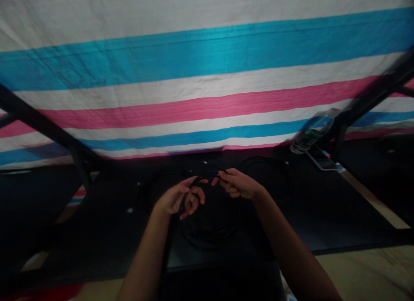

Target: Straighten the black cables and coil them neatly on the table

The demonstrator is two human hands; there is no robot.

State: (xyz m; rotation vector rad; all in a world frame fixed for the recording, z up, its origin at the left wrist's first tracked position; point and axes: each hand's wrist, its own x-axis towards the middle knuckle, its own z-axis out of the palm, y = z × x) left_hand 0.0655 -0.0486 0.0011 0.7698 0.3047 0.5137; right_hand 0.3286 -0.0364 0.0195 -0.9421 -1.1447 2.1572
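A coiled black cable (pixel 210 236) hangs in loops between my two hands, over the dark table's near edge. On its left side my left hand (pixel 183 197) is curled around the loops, thumb on top and fingers bent. My right hand (pixel 237 183) pinches the upper right of the coil between thumb and fingers. On the table behind, another black cable coil (pixel 291 180) lies to the right. A further dark coil (pixel 158 174) lies to the left, hard to make out in the dim light.
A striped white, blue and pink sheet (pixel 200 111) hangs behind the black table (pixel 326 206). A clear plastic bottle (pixel 312 133) and a phone (pixel 321 159) are at the back right. Dark metal frame bars (pixel 48 124) slant at both sides. Small white bits (pixel 130 210) lie on the tabletop.
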